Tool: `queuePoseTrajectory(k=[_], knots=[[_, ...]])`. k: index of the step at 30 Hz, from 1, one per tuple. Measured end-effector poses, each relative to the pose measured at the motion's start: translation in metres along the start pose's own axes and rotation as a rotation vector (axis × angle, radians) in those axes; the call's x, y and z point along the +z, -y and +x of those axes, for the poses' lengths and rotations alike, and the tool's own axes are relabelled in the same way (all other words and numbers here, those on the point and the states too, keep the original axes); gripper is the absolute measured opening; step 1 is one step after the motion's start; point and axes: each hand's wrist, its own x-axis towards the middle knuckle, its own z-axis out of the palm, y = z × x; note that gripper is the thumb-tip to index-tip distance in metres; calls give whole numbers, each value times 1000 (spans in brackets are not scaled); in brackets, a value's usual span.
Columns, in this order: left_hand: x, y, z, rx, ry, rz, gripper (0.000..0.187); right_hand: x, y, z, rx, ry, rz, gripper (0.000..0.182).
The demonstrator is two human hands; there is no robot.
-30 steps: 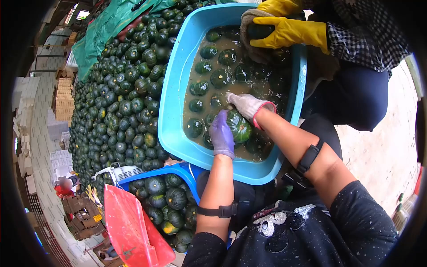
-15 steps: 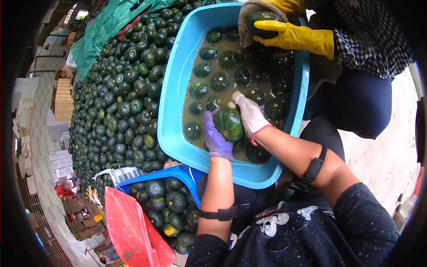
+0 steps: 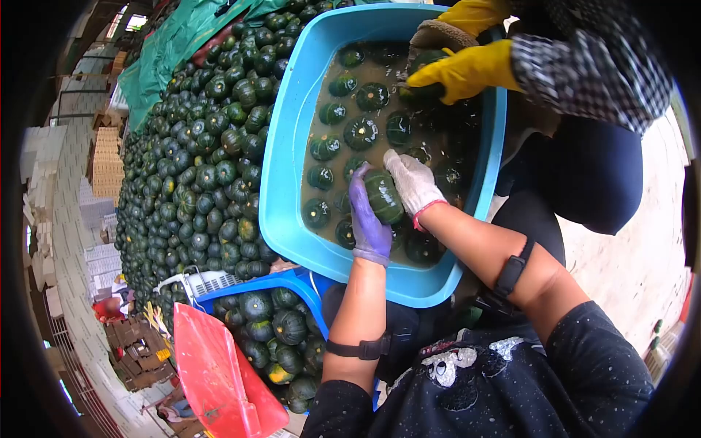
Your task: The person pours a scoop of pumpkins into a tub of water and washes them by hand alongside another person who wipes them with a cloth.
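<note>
A wet, dark green kabocha squash [image 3: 383, 197] is between my two gloved hands, just over the murky water in a blue tub [image 3: 274, 197]. My left hand [image 3: 370, 219], in a purple glove, cups its left and lower side. My right hand [image 3: 412, 179], in a white knit glove, presses against its upper right side with the fingers bent. Several other kabocha squashes [image 3: 361, 133] float around my hands. Whether the white-gloved fingers hold anything else is hidden.
A person in yellow gloves [image 3: 471, 69] handles another squash with a brown cloth [image 3: 442, 35] at the tub's far right. A large heap of squashes [image 3: 212, 160] lies left. A blue crate [image 3: 314, 292] of squashes and a red plastic scoop-like piece [image 3: 219, 372] stand nearer me.
The squash in my hands has turned, and my hands have shifted slightly up and to the right. The other person's yellow gloves have lowered their squash toward the water.
</note>
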Motion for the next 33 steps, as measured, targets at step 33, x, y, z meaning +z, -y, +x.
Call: queuePoseTrajectory(k=[33], knots=[[-24,-10,17,289,-211,253,32,8,12,-35,106,504,449,63]])
